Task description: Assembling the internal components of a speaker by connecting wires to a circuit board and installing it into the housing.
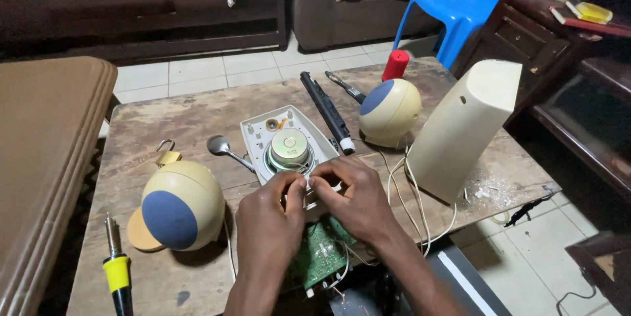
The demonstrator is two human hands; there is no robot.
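Speaker panel [263, 133] edge pinched by both hands, left [271, 214] and right [351, 196], fingers closed.

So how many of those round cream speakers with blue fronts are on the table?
2. One round speaker sits at the table's near left, beside the soldering iron. The other round speaker sits farther back on the right, next to the tall cream housing. None looks hidden.

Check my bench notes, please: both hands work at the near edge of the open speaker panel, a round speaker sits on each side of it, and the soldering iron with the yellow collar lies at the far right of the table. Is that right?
Not quite. In the head view the soldering iron lies at the near left corner of the table, not the far right. The rest holds: the left hand and right hand work at the near edge of the open speaker panel, with one round speaker to its left and the other round speaker to its right.
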